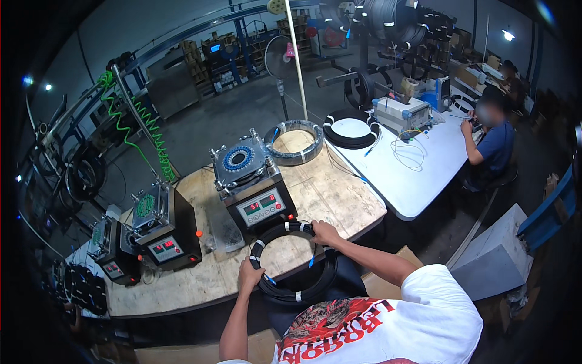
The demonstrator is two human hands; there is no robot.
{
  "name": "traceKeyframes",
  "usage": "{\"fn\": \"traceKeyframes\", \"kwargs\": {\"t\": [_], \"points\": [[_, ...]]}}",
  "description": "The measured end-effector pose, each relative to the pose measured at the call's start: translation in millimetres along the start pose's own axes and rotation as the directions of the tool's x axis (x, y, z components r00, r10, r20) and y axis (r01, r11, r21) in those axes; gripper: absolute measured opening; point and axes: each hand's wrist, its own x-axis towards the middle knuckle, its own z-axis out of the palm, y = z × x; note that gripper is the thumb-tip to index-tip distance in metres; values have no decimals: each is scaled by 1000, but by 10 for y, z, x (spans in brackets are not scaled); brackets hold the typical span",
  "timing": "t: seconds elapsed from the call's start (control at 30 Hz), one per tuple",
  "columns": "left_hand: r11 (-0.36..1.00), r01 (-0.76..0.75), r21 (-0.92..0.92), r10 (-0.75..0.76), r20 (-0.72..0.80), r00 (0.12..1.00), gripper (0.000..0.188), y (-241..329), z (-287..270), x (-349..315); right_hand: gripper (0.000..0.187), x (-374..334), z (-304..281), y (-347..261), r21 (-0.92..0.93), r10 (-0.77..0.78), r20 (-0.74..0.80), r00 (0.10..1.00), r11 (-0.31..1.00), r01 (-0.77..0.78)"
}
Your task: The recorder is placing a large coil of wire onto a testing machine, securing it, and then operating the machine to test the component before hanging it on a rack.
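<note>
A coil of black cable point(330, 267), bound with several white ties, is between my two hands. It hangs partly over the near edge of the wooden bench. My left hand point(249, 276) is closed around the coil's left side. At the upper right of the ring, my right hand point(325, 233) grips it with bent fingers. Two blue-tipped cable ends show: one blue connector point(311, 261) inside the ring and another beside my left hand. Just beyond the coil stands a boxy machine point(260, 206) with a lit red display and a round blue-ringed fixture on top.
Two similar machines point(163, 233) stand left on the wooden bench point(339, 209). A wrapped coil point(294, 142) lies behind. On the white table point(400, 182) are a black coil point(351, 128) and a grey instrument point(403, 114). A seated person point(494, 142) works there. Green coiled hoses point(148, 130) hang left.
</note>
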Motion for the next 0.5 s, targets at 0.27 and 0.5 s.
{"fn": "traceKeyframes", "kwargs": {"t": [0.27, 0.5], "points": [[996, -57, -75, 40, -210, 977, 49, 342, -90, -472, 60, -477, -100, -67, 31, -220, -240, 946, 972, 234], [985, -141, -98, 102, -326, 940, 48, 641, -214, -583, 59, -691, -188, 5, 294, -146, -288, 946, 927, 232]]}}
